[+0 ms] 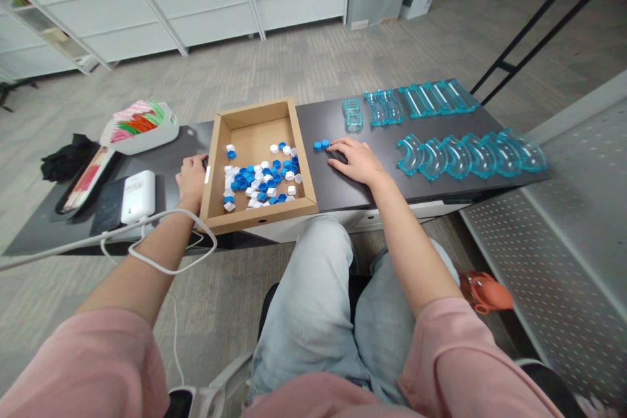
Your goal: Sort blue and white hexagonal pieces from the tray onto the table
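Observation:
My right hand (358,160) lies low over the dark table with its fingers stretched out and apart. One fingertip reaches to a pair of small blue hexagonal pieces (321,145) standing side by side. A cardboard box (304,186) holds many loose blue and white hexagonal pieces (264,179), mostly in its near half. Against the box's left wall is my left hand (191,177), its fingers bent and partly hidden. Whether it grips the wall or only rests there I cannot make out.
Clear teal plastic track-like parts stand in rows at right: curved ones (460,157), straight ones (435,99), wavy ones (385,108) and two short ones (353,115). At left are a white basket (161,134), a black tray (85,183), a white device (138,197) and a looping white cable (166,269).

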A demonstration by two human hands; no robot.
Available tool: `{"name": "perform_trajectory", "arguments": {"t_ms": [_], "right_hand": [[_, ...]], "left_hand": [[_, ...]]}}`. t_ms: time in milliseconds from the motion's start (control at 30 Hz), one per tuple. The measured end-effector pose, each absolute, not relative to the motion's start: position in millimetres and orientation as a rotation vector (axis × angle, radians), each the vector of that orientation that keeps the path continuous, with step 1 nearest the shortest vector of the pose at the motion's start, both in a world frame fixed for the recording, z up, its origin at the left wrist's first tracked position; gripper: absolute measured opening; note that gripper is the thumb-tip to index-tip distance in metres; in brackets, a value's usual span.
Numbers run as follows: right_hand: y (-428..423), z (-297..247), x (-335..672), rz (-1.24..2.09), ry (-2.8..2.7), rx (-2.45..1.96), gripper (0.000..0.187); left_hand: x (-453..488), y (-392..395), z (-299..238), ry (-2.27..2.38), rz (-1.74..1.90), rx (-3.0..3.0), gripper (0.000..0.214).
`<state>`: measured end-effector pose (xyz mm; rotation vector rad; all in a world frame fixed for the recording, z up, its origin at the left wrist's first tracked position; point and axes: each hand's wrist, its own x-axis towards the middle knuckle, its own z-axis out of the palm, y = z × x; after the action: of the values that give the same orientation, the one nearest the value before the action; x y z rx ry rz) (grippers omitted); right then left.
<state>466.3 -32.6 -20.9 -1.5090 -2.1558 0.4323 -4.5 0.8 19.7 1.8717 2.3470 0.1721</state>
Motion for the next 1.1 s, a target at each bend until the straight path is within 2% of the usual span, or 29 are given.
{"name": "perform_trajectory", "arguments": {"t_ms": [1100], "right_hand": [[-31.5, -23.0, 466.9, 0.422, -2.145, -1.489, 0.041]], "left_hand": [[-5.0, 0.7, 19.4, 2.350, 0.154, 1.904, 0.064]]}}
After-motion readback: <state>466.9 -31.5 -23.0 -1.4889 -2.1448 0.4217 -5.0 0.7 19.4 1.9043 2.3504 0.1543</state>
